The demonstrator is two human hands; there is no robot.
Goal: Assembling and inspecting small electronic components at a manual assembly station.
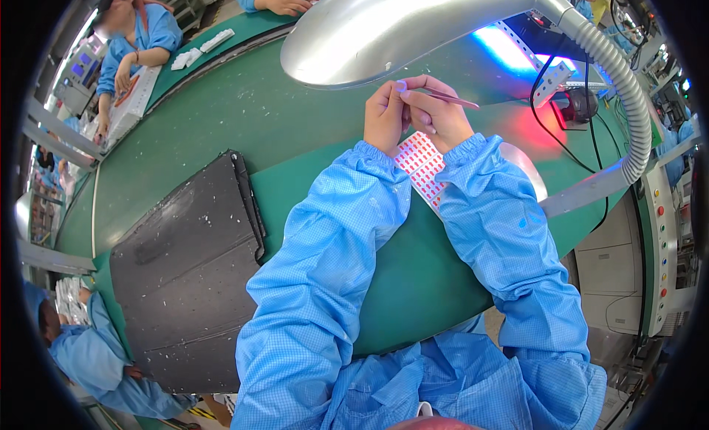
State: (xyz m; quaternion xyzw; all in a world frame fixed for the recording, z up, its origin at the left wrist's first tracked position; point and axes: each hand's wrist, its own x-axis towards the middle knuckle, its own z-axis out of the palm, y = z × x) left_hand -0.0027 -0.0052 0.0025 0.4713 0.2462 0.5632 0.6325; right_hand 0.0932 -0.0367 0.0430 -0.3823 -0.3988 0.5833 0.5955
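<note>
Tweezers (459, 101) rest in your right hand (443, 121), the nearer one, beyond the red-marked sheet (419, 164) and to the right of your left fingers. Their long axis runs sideways, the exposed end pointing right and slightly toward you. Your right fingers close on them; whether your left hand (383, 121) pinches anything, you cannot tell.

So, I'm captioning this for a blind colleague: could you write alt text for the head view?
A person's left hand and right hand meet near a white sheet of small red marks on a green workbench, the right holding a slim tweezer-like tool. A silver lamp is close by; a black panel lies left.
</note>
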